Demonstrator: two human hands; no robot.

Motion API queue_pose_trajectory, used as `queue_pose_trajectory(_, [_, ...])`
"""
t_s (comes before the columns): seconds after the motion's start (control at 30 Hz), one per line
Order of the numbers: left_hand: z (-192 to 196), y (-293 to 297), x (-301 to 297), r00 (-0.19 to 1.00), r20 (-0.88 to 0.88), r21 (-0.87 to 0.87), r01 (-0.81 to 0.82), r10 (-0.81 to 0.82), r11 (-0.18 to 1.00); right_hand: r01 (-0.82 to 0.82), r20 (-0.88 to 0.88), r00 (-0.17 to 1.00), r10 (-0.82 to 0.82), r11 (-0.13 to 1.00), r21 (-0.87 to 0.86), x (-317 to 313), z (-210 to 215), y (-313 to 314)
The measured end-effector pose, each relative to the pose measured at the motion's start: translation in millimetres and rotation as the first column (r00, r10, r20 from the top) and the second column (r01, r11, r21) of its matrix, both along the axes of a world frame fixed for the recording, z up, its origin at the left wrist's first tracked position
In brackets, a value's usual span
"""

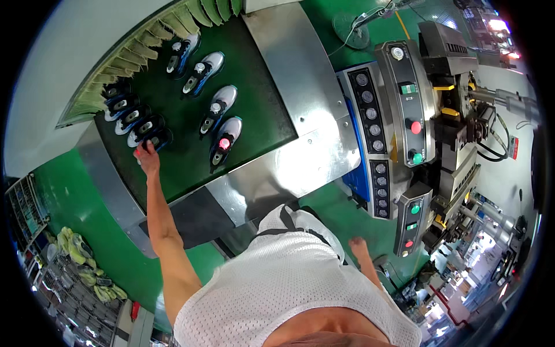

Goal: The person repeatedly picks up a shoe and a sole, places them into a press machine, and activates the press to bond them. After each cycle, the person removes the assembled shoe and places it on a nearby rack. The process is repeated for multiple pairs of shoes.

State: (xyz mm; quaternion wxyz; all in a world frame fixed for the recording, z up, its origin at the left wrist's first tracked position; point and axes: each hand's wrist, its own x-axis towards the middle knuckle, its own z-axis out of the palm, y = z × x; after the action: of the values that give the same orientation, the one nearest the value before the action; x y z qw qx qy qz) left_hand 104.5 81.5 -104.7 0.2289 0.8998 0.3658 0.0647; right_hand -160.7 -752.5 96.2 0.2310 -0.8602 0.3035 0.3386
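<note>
My left hand point(148, 157) reaches out over a green conveyor belt point(185, 159). Its fingers are closed on the end of a dark sneaker point(163, 138), the nearest in a row at the belt's left side. Just beyond it stands another dark sneaker point(145, 128) with a white sole edge. Several white, black and blue sneakers stand farther right on the belt; the nearest of these point(226, 142) has a bright red spot on its tongue. My right hand point(358, 247) hangs low beside my body, away from the belt; how its fingers lie is not clear.
A green fringed curtain point(136, 58) hangs over the belt's far end. Bare metal plates point(300, 63) border the belt. On the right stand a gauge panel point(370, 104) and a control box point(407, 98) with buttons. Behind my left arm is a wire rack point(75, 295).
</note>
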Motion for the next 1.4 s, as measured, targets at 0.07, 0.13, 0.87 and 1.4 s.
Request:
queue_pose_trajectory(0.07, [9,0,-15,0.998,-0.025,-0.133,-0.058,0.055,0.989,-0.157,-0.152,0.978,0.143,0.984,-0.081,57,2,-1])
queue_pose_trajectory(0.13, [30,-3,-17,0.992,0.126,-0.004,-0.007,0.007,1.0,-0.201,0.032,0.979,0.201,0.979,-0.019,109,-19,5])
queue_pose_trajectory(0.87, [411,-689,24,-0.312,0.74,0.017,0.894,-0.596,-0.448,-0.034,0.554,0.562,-0.613,0.653,0.757,149,179,4])
queue_pose_trajectory(1.4, [400,-878,-26,-0.247,0.706,-0.207,0.825,-0.664,-0.526,-0.211,-0.093,-0.413,-0.906,-0.004,0.977,-19,177,-127])
